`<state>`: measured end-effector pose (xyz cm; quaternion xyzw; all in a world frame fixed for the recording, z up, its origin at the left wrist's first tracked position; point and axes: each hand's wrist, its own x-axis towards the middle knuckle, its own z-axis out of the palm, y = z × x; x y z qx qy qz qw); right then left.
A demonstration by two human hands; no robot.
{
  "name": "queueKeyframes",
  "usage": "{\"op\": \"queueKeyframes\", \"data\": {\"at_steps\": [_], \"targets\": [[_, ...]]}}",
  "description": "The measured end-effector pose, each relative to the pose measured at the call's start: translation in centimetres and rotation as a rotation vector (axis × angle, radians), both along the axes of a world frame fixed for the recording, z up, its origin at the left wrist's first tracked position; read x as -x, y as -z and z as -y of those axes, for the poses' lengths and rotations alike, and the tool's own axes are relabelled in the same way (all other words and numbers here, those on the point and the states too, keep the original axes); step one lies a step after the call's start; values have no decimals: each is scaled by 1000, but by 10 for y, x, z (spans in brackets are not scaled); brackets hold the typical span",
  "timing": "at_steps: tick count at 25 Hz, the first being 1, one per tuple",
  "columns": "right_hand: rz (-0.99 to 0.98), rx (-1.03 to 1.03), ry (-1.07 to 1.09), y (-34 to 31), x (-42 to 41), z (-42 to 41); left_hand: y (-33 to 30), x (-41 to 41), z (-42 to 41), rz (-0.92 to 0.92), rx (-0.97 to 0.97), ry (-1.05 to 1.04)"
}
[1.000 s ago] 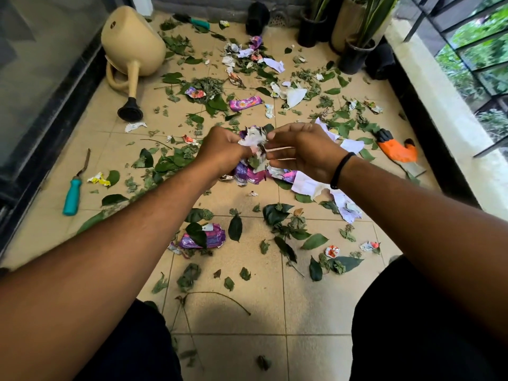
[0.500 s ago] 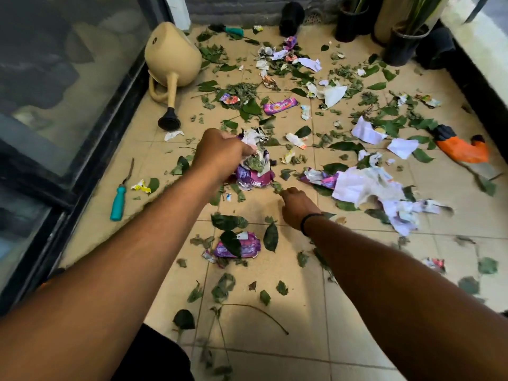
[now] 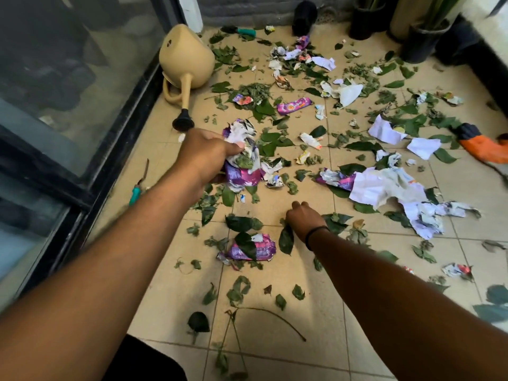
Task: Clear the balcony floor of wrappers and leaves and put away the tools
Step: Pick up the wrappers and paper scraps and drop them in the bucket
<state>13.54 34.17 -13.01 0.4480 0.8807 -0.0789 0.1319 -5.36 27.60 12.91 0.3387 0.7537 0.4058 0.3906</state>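
Watering can (image 3: 187,61) lies on the floor (image 3: 275,323) by the glass door (image 3: 68,78); pruner (image 3: 137,185) nearer than it, glove (image 3: 483,147) far right, pots (image 3: 423,42) behind-right.

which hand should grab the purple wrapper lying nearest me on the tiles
Right. The right hand is down at the floor with nothing visibly in it, just beside the purple wrapper. The left hand is further off, its fingers already full with a bundle of wrappers and leaves.
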Motion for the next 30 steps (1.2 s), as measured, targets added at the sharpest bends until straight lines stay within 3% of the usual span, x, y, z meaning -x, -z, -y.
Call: {"op": "queueKeyframes", "data": {"at_steps": [2,3,5,7,10,14,16,19,26,28,30], "targets": [[-118,50,107,-8,-4,3,5,-6,1,-5,-6,78],[-255,88,267,-18,-3,-4,5,-8,1,-8,-10,119],[-604,193,605,-57,3,-30,7,-10,-5,10,-42,177],[-988,422,791,-123,11,-56,9,-11,-14,43,-73,173],[-1391,721,829,-239,7,-61,8,-21,-25,140,-116,113],[-1617,711,807,-319,-27,-19,1,-37,-29,238,-141,125],[-1654,699,822,-318,-42,6,1,-45,-27,239,-128,202],[-1471,603,808,-302,-43,23,6,-58,-29,234,-131,294],[-1372,391,687,-279,-35,13,9,-67,-30,323,-119,310],[-1349,331,735,-275,-32,12,6,-68,-28,413,-132,289],[-1341,424,873,-270,-29,9,4,-70,-28,503,-151,231]]}}
